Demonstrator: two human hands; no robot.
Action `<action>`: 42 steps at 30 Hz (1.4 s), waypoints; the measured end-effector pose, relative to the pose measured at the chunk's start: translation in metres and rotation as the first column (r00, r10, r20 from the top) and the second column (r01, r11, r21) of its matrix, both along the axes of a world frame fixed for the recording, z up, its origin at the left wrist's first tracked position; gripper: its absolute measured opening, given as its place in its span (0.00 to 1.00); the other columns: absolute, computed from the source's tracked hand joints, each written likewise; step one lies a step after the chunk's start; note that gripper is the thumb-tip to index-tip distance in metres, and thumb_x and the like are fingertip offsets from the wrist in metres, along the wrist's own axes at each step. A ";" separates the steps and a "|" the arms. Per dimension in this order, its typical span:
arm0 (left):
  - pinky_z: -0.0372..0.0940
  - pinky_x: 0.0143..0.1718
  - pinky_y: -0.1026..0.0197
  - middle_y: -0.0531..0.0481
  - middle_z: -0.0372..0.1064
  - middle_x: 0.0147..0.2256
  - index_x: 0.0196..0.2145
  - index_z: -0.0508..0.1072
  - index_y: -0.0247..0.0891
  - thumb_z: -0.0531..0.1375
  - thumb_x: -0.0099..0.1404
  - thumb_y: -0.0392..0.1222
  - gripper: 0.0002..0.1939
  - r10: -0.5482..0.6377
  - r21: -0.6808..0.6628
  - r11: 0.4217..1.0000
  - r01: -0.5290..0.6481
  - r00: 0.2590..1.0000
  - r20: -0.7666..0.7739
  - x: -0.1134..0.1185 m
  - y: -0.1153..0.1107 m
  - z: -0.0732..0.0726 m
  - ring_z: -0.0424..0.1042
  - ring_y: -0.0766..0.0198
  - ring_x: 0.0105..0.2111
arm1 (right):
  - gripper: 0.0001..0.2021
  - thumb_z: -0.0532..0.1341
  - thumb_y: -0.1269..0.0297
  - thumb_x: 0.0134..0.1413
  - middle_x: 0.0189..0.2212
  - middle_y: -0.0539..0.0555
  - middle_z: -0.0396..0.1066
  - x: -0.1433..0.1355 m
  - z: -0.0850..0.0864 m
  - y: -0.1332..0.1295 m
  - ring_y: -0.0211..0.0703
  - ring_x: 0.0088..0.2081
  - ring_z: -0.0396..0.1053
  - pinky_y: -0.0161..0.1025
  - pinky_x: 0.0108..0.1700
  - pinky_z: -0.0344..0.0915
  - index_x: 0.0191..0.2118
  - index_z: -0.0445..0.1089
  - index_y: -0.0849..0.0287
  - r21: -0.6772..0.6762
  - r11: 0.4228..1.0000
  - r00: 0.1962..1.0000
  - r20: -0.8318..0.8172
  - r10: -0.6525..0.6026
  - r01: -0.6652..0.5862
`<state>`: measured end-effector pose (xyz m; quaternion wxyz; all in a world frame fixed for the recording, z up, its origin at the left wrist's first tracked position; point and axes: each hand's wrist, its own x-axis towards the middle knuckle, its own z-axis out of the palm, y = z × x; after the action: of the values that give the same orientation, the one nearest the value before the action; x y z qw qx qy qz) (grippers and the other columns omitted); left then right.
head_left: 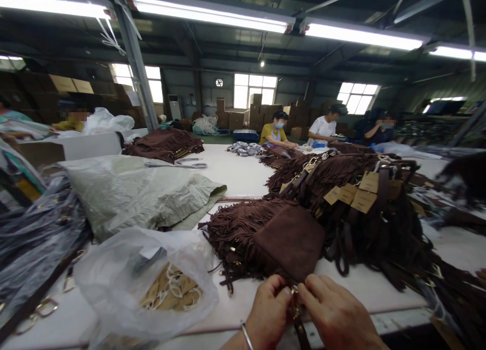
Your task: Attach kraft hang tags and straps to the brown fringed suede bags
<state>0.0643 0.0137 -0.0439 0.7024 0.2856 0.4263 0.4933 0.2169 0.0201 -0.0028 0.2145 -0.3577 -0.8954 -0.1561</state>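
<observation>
A dark brown suede-like bag (290,236) lies at the table's near edge, its flat side up, against a pile of fringed brown bags (237,228). At its near corner, my left hand (268,312) and my right hand (334,309) meet, both closed with fingertips pinched together. Between them shows a small gold-coloured metal clasp (294,295) on a dark strap (301,335) that hangs below. Fingers partly hide the clasp, so its exact shape is unclear. A metal bangle (246,335) circles my left wrist.
Left of my hands, a clear plastic bag (114,284) holds brown tags with white strings (170,289). Behind it lies a grey-green woven sheet (140,188). A tall heap of fringed bags with tags (364,198) stands at right. Several people work farther back.
</observation>
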 end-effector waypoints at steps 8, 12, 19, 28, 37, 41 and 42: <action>0.59 0.33 0.64 0.51 0.70 0.29 0.35 0.74 0.32 0.60 0.54 0.40 0.11 0.008 0.083 0.997 -0.003 0.998 -0.065 -0.002 -0.002 0.002 0.64 0.66 0.30 | 0.12 0.63 0.75 0.48 0.31 0.51 0.67 -0.002 0.002 0.001 0.45 0.32 0.60 0.43 0.34 0.51 0.39 0.69 0.56 0.027 0.999 0.998 0.057 0.030 -0.031; 0.58 0.30 0.64 0.52 0.67 0.27 0.34 0.73 0.32 0.59 0.54 0.39 0.09 0.019 0.100 0.995 -0.008 0.993 -0.116 -0.002 -0.002 0.001 0.63 0.67 0.28 | 0.09 0.61 0.76 0.50 0.30 0.50 0.66 -0.003 0.002 0.001 0.45 0.32 0.60 0.43 0.34 0.51 0.36 0.69 0.55 0.003 0.999 0.998 0.039 0.053 -0.053; 0.57 0.26 0.64 0.54 0.64 0.23 0.28 0.70 0.35 0.56 0.54 0.35 0.03 0.063 0.136 0.990 -0.030 0.968 -0.245 -0.001 0.000 0.003 0.62 0.66 0.25 | 0.11 0.53 0.78 0.56 0.29 0.52 0.66 -0.012 0.001 0.004 0.45 0.31 0.59 0.42 0.34 0.50 0.33 0.69 0.56 0.044 0.995 0.994 -0.058 0.089 -0.086; 0.59 0.31 0.64 0.49 0.70 0.27 0.29 0.71 0.34 0.56 0.58 0.38 0.05 0.136 0.167 0.984 -0.068 0.889 -0.438 -0.023 -0.008 0.013 0.66 0.65 0.28 | 0.13 0.55 0.71 0.59 0.32 0.52 0.72 0.021 -0.009 0.000 0.45 0.33 0.67 0.41 0.37 0.60 0.48 0.71 0.54 -0.151 0.988 1.000 -0.026 -0.005 0.001; 0.42 0.17 0.68 0.57 0.60 0.15 0.29 0.66 0.37 0.63 0.54 0.48 0.13 0.005 0.002 1.000 -0.006 0.968 0.251 -0.023 -0.017 0.012 0.51 0.74 0.14 | 0.20 0.63 0.54 0.52 0.42 0.58 0.77 0.013 -0.014 -0.013 0.50 0.43 0.74 0.42 0.44 0.69 0.50 0.72 0.58 -0.853 0.208 0.632 -0.500 -0.592 -0.479; 0.44 0.16 0.69 0.52 0.66 0.19 0.28 0.68 0.34 0.66 0.53 0.46 0.13 -0.049 0.081 0.996 0.027 0.956 0.290 -0.024 -0.017 0.019 0.56 0.75 0.15 | 0.21 0.67 0.61 0.45 0.41 0.56 0.77 0.011 -0.011 -0.015 0.49 0.44 0.74 0.41 0.45 0.67 0.48 0.72 0.57 -0.781 0.124 0.514 -0.512 -0.688 -0.612; 0.45 0.16 0.70 0.50 0.68 0.20 0.28 0.69 0.34 0.66 0.53 0.46 0.13 -0.074 0.106 0.993 0.044 0.951 0.301 -0.024 -0.017 0.020 0.57 0.75 0.15 | 0.22 0.67 0.63 0.45 0.41 0.55 0.77 0.011 -0.008 -0.015 0.48 0.43 0.74 0.40 0.44 0.67 0.49 0.71 0.57 -0.780 0.103 0.514 -0.499 -0.698 -0.617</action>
<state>0.0402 -0.0033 -0.0242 0.7594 0.2527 0.2796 0.5304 0.2278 0.0049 -0.0113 0.3146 -0.4518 -0.4843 0.6800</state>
